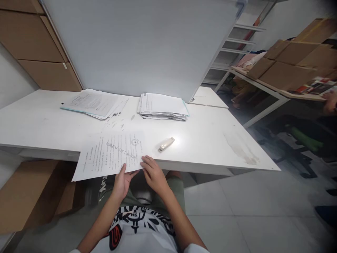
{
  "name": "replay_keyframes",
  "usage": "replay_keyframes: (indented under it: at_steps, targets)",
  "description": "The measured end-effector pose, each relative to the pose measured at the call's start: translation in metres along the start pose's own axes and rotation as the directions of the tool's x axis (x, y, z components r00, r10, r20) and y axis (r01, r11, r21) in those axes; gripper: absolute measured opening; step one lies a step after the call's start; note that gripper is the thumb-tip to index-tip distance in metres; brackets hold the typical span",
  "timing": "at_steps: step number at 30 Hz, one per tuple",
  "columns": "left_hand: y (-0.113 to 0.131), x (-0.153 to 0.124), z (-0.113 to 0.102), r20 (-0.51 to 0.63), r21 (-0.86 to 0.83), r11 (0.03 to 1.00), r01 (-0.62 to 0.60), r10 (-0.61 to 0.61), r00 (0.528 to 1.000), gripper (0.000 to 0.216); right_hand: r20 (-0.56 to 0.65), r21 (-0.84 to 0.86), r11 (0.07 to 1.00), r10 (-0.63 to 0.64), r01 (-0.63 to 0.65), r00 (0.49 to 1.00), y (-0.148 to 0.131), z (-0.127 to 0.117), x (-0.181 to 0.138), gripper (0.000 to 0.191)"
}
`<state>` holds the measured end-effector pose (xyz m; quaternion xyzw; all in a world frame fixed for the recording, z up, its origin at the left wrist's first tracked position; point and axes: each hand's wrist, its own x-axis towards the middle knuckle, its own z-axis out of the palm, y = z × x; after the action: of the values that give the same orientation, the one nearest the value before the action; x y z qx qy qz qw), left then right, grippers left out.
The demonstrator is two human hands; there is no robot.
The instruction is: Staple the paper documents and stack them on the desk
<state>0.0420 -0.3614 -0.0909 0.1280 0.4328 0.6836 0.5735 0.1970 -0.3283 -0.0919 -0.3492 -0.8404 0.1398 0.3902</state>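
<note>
A printed paper document point(110, 154) lies at the near edge of the white desk point(210, 140), partly overhanging it toward me. My left hand point(121, 182) pinches its near edge, thumb on top. My right hand point(152, 172) rests beside it with fingers curled on the sheet's near right corner. A small white stapler point(166, 144) lies on the desk just right of the paper, untouched.
Two stacks of papers sit farther back, one at the left point(94, 103) and one at the middle point(163, 107), against a grey partition point(142, 45). Small scraps point(117, 123) dot the desk. Cardboard boxes point(289, 59) load a table at the right; a brown box point(31, 189) stands below left.
</note>
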Motion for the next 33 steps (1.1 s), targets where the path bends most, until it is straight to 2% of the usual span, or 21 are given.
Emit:
replay_keyframes:
  at_steps: [4,8,12,14,17,20,23,27,33]
  targets:
    - [-0.009,0.004,0.009,-0.08,0.006,0.998,-0.069,0.069,0.994,0.053,-0.064,0.062,0.998,0.016,-0.012,0.998,-0.001,-0.008,-0.009,0.035]
    - [-0.008,0.001,0.009,-0.137,0.04,0.997,-0.065,0.07,0.988,0.046,-0.128,0.037,0.999,0.016,-0.011,0.992,-0.003,-0.032,-0.013,0.033]
    - [-0.006,-0.009,0.018,-0.133,0.027,0.998,-0.061,0.064,0.989,0.041,-0.219,-0.165,0.976,0.102,-0.14,0.97,0.02,-0.06,-0.001,0.035]
    - [-0.008,-0.014,0.026,-0.117,0.012,0.999,-0.041,0.042,0.992,0.041,-0.182,-0.274,0.94,0.156,-0.203,0.971,0.039,-0.067,0.008,0.039]
    - [-0.014,-0.018,0.038,-0.089,0.008,1.0,0.002,-0.001,0.996,0.043,-0.089,-0.327,0.919,0.202,-0.22,0.975,0.066,-0.068,0.016,0.047]
    - [-0.022,-0.017,0.044,-0.071,0.023,1.0,0.017,-0.015,0.997,0.043,-0.056,-0.313,0.931,0.18,-0.188,0.982,0.079,-0.066,0.016,0.06]
    - [-0.029,-0.014,0.044,-0.057,0.051,0.998,-0.033,0.036,0.998,0.042,-0.07,-0.292,0.943,0.148,-0.162,0.987,0.08,-0.066,0.014,0.067]
    - [-0.033,-0.014,0.041,-0.117,0.111,0.989,-0.093,0.106,0.987,0.045,-0.117,-0.261,0.95,0.147,-0.173,0.982,0.079,-0.065,0.014,0.066]
    - [-0.039,-0.022,0.047,-0.085,0.117,0.993,-0.003,0.013,0.996,0.047,-0.127,-0.292,0.938,0.154,-0.185,0.98,0.079,-0.062,0.014,0.061]
